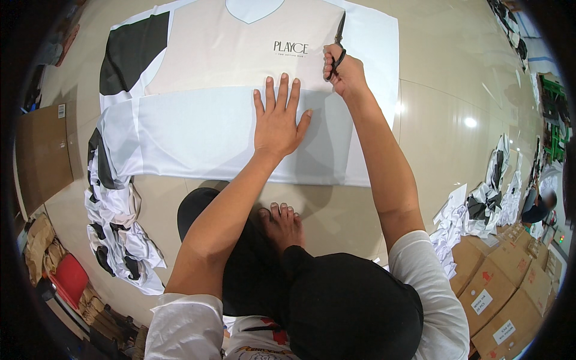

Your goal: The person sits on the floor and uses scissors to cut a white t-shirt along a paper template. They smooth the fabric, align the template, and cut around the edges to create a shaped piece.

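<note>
A wide white cloth [378, 60] printed with a cream shirt panel [204, 57] lies spread on the tiles, the panel's neck curve at the far edge. Across its near half lies a pale blue-grey layer of cloth [198, 135], which looks folded over. My left hand [278, 126] rests flat on this layer near its upper edge, fingers spread. My right hand [348, 73] grips the black handles of a pair of scissors [340, 33]. The blades point away from me along the right side of the cream panel; whether they are parted is hard to make out.
Heaps of white and black cloth scraps [123, 234] lie to my left, with more scraps [450, 222] at right. Cardboard boxes [498, 282] stand at lower right. A large brown board [45, 153] and a red chair [69, 279] are at left. Another person [536, 210] sits far right.
</note>
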Motion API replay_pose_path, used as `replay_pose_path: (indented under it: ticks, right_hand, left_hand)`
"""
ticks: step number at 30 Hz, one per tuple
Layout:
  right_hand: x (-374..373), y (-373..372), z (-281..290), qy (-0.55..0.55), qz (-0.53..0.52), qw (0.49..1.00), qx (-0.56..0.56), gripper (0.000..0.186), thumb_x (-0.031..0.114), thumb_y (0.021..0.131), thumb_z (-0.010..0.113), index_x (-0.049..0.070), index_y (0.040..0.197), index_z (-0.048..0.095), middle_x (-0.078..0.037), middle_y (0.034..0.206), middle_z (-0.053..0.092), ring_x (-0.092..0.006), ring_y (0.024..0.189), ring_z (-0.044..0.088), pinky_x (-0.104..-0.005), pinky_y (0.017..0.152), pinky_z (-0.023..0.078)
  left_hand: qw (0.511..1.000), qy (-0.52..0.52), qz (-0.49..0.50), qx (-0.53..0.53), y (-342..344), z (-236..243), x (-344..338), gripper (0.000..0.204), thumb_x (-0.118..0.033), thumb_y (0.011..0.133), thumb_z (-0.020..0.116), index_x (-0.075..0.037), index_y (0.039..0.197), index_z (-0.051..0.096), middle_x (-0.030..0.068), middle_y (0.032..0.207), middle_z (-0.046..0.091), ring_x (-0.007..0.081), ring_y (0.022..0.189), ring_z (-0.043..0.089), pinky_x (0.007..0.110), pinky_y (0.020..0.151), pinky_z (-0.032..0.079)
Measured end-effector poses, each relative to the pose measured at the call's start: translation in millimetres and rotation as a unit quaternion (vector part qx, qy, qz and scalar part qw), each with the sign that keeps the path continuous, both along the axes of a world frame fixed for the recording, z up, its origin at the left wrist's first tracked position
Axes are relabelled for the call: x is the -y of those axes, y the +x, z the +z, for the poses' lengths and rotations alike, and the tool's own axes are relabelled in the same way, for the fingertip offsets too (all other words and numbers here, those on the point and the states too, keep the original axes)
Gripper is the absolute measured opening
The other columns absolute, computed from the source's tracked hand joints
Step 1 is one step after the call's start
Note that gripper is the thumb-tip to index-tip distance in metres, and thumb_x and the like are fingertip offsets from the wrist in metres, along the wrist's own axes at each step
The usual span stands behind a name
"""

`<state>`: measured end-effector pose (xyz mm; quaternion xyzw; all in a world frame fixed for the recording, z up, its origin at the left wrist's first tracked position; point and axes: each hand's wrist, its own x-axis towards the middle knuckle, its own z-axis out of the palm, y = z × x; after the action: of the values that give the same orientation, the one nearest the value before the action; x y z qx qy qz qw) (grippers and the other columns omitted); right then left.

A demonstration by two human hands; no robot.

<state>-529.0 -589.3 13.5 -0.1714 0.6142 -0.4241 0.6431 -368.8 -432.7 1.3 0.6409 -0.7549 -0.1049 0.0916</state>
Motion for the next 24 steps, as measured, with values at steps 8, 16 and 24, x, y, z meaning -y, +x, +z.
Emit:
replay_pose_path:
  ticks: [8, 16, 24]
  right_hand:
    - [6, -1, -1, -0.003, -0.012, 1.0, 0.009, 0.028, 0.024, 0.086, 0.082, 0.0, 0.085, 0.067, -0.005, 0.072, 0.061, -0.015, 0.055, 0.057, -0.029, 0.049, 0.048]
    - [15, -1, 1, -0.006, -0.015, 1.0, 0.012, 0.026, 0.023, 0.086, 0.082, 0.001, 0.085, 0.067, -0.004, 0.073, 0.062, -0.0148, 0.056, 0.058, -0.0294, 0.05, 0.048]
    - [16, -2, -1, -0.009, -0.003, 1.0, 0.005, 0.022, 0.02, 0.086, 0.082, 0.004, 0.084, 0.067, -0.002, 0.073, 0.062, -0.0131, 0.057, 0.056, -0.0284, 0.051, 0.048]
  left_hand:
    - [1.0, 0.006, 0.0, 0.003, 0, 0, 0, 0.072, -0.048, 0.112, 0.046, -0.01, 0.171, 0.03, 0.019, 0.177, 0.025, 0.0457, 0.165, 0.016, 0.068, 0.13, 0.014]
    - [1.0, 0.009, 0.0, -0.001, 1, 1, 0, 0.072, -0.048, 0.112, 0.047, -0.009, 0.171, 0.03, 0.0194, 0.177, 0.025, 0.0457, 0.165, 0.016, 0.068, 0.13, 0.014]
    - [1.0, 0.01, 0.0, -0.002, 1, 1, 0, 0.073, -0.048, 0.112, 0.048, -0.009, 0.171, 0.031, 0.0195, 0.177, 0.025, 0.046, 0.164, 0.016, 0.068, 0.13, 0.014]
